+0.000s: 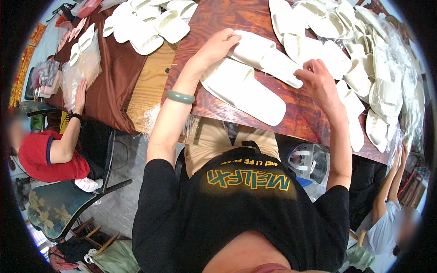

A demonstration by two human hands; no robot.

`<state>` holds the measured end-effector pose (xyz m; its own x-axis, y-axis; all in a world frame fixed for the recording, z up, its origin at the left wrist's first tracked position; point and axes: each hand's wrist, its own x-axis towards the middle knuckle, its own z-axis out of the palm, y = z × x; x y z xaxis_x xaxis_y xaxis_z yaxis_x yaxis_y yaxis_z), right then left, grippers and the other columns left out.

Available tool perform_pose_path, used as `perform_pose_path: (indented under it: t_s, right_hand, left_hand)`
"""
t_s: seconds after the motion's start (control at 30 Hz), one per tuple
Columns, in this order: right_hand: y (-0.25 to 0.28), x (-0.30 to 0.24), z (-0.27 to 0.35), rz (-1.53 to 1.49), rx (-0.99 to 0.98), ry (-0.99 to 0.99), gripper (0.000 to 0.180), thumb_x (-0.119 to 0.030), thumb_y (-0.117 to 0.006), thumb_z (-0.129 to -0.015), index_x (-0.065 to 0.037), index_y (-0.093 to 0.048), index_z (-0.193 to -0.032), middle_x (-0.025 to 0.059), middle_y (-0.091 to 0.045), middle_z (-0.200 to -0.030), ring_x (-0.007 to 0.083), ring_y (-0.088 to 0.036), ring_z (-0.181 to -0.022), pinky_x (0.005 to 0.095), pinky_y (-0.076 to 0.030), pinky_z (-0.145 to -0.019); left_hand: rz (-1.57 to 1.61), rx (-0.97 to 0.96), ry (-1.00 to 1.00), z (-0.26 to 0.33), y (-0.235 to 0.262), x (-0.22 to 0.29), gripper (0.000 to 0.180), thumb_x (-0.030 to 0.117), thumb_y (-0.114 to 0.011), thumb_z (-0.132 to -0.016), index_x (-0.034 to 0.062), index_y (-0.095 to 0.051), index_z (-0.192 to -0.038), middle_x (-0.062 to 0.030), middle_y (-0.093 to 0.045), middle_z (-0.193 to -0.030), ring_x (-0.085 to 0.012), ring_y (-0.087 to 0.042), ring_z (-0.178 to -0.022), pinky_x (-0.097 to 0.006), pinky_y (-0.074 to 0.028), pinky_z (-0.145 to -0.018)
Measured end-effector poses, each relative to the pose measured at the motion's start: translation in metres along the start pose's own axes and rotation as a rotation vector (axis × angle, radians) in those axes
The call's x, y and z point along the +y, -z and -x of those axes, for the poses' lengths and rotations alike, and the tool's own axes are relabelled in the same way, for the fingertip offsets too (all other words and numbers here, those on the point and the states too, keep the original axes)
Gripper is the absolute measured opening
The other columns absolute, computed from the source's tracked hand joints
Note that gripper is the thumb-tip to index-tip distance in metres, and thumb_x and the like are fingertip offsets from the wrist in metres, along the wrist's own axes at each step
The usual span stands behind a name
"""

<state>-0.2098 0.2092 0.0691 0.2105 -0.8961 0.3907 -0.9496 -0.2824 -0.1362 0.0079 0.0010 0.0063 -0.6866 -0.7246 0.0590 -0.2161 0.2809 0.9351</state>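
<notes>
In the upper middle of the frame, a white slipper (267, 56) slants over the red-brown desk (309, 118), between the two hands. The left hand (223, 43) is at its toe end, toward the upper left, the grip closed there with thumb and fingertips on the edge. The right hand (317, 78) is at the opposite, heel end, fingers curled in; I cannot tell whether that grip pinches it. A second slipper (250, 95) lies just below the first, nearer the left forearm.
</notes>
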Motion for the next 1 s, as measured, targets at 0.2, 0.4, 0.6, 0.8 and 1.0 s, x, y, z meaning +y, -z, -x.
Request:
perform_pose_path:
  t_s: [0.2, 0.4, 0.6, 0.8, 1.0]
  right_hand:
    - [0.009, -0.041, 0.022, 0.211, 0.056, 0.143, 0.037, -0.005, -0.061, -0.067, -0.003, -0.058, -0.105, 0.0081, -0.058, -0.09, 0.0212, -0.061, -0.074, 0.031, -0.051, -0.059]
    - [-0.01, -0.034, 0.031, 0.207, 0.104, 0.275, 0.042, -0.004, -0.062, -0.067, -0.002, -0.058, -0.108, 0.0117, -0.06, -0.1, 0.0204, -0.063, -0.076, 0.029, -0.052, -0.064]
    - [-0.035, -0.012, 0.024, 0.132, 0.109, 0.202, 0.038, -0.002, -0.061, -0.067, -0.002, -0.059, -0.105, 0.0099, -0.062, -0.097, 0.0213, -0.063, -0.072, 0.0302, -0.052, -0.061]
    - [-0.074, 0.007, -0.028, -0.008, 0.209, 0.173, 0.029, 0.0, -0.062, -0.071, -0.006, -0.062, -0.099, 0.0074, -0.066, -0.094, 0.0231, -0.065, -0.07, 0.0309, -0.052, -0.056]
    - [-0.094, 0.005, -0.05, -0.246, 0.205, 0.04, 0.027, 0.0, -0.065, -0.072, -0.009, -0.065, -0.098, 0.0097, -0.066, -0.083, 0.0258, -0.065, -0.067, 0.0323, -0.052, -0.056]
  left_hand:
    - [0.065, 0.002, 0.008, 0.002, 0.005, -0.005, 0.026, 0.029, -0.053, -0.092, 0.0044, -0.052, -0.083, 0.0021, -0.051, -0.075, -0.0064, -0.047, -0.068, -0.023, -0.042, -0.061]
    - [0.098, 0.02, 0.025, 0.003, 0.007, -0.005, 0.025, 0.027, -0.053, -0.092, 0.0042, -0.053, -0.083, 0.0008, -0.055, -0.077, -0.0071, -0.05, -0.069, -0.022, -0.044, -0.061]
    - [0.127, 0.026, 0.029, 0.001, 0.011, -0.013, 0.022, 0.023, -0.052, -0.092, 0.0019, -0.057, -0.091, -0.0011, -0.058, -0.081, -0.0082, -0.054, -0.07, -0.023, -0.045, -0.063]
    - [0.144, 0.065, -0.006, 0.005, 0.009, -0.005, 0.023, 0.02, -0.052, -0.092, -0.0006, -0.058, -0.099, -0.0017, -0.058, -0.083, -0.0093, -0.054, -0.067, -0.024, -0.045, -0.061]
    - [0.085, 0.066, -0.007, 0.006, 0.012, -0.004, 0.022, 0.019, -0.052, -0.091, -0.0013, -0.057, -0.099, -0.0019, -0.058, -0.079, -0.0085, -0.054, -0.066, -0.024, -0.045, -0.059]
